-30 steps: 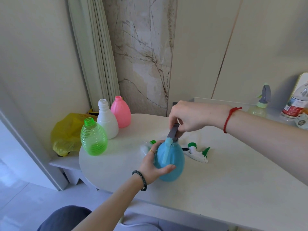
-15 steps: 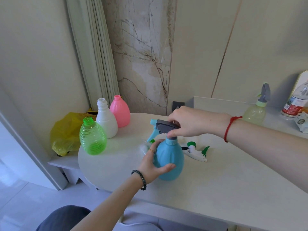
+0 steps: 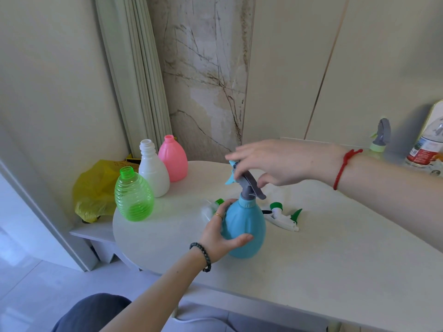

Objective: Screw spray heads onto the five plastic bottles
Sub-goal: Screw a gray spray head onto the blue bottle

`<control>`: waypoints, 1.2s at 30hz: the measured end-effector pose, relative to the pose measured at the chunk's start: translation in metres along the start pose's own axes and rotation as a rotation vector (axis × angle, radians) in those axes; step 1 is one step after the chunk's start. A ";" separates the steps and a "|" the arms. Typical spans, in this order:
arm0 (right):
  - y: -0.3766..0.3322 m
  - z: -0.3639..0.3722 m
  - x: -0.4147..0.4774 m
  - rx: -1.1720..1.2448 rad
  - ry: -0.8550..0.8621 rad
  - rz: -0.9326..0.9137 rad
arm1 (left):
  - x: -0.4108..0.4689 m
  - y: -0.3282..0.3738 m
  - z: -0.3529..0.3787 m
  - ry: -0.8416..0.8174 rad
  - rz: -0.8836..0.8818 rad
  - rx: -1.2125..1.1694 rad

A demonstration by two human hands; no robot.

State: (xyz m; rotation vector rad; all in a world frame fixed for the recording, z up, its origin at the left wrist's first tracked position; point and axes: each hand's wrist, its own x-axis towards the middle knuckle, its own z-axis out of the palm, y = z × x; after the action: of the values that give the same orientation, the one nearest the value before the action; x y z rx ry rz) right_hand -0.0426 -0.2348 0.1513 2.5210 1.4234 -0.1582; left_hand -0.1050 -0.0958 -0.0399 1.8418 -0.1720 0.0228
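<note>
A blue bottle (image 3: 249,226) stands upright on the white table (image 3: 335,271), and my left hand (image 3: 220,236) is wrapped around its left side. A grey spray head with a blue nozzle (image 3: 251,188) sits on the bottle's neck. My right hand (image 3: 282,161) hovers over that head with fingers spread, thumb just to its right, not clamped on it. A green bottle (image 3: 134,200), a white bottle (image 3: 153,173) and a pink bottle (image 3: 173,161) stand uncapped at the table's left. A white spray head with green parts (image 3: 282,216) lies right of the blue bottle; another one (image 3: 211,207) is partly hidden behind my left hand.
A yellow plastic bag (image 3: 93,190) lies left of the table on a low ledge. At the back right stand a pale green bottle with a grey spray head (image 3: 380,142) and a bottle with a red label (image 3: 424,149). The wall is close behind.
My right hand has let go of the grey spray head and spread its fingers above it. The head has turned so its nozzle points back left. My left hand keeps hold of the bottle.
</note>
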 end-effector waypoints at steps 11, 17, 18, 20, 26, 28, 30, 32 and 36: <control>-0.012 0.022 0.009 0.462 0.156 0.264 | 0.001 -0.001 0.001 -0.004 0.018 -0.014; -0.004 0.012 -0.005 0.219 -0.016 0.061 | 0.001 -0.003 0.002 0.009 0.012 -0.017; -0.004 0.014 -0.004 0.201 0.017 0.045 | 0.001 -0.004 0.003 0.013 0.008 -0.014; -0.006 0.018 -0.001 0.203 0.079 0.076 | 0.002 -0.004 0.002 0.013 0.004 -0.011; -0.008 0.031 0.005 0.445 0.197 0.292 | 0.002 -0.002 0.002 0.006 0.006 0.016; -0.010 0.033 0.006 0.443 0.241 0.311 | 0.002 -0.003 0.002 0.010 0.007 0.013; -0.013 0.036 0.005 0.441 0.318 0.319 | 0.003 -0.004 0.002 0.017 0.007 0.006; -0.014 0.044 0.001 0.497 0.403 0.324 | 0.002 -0.005 0.002 0.015 0.006 0.004; -0.014 0.061 -0.012 0.710 0.521 0.377 | 0.002 -0.003 0.003 0.006 0.021 0.011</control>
State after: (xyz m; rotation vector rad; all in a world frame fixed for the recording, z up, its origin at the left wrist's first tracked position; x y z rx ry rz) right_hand -0.0591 -0.2535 0.0930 3.5745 1.1317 0.0940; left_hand -0.1030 -0.0982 -0.0438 1.8507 -0.1881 0.0439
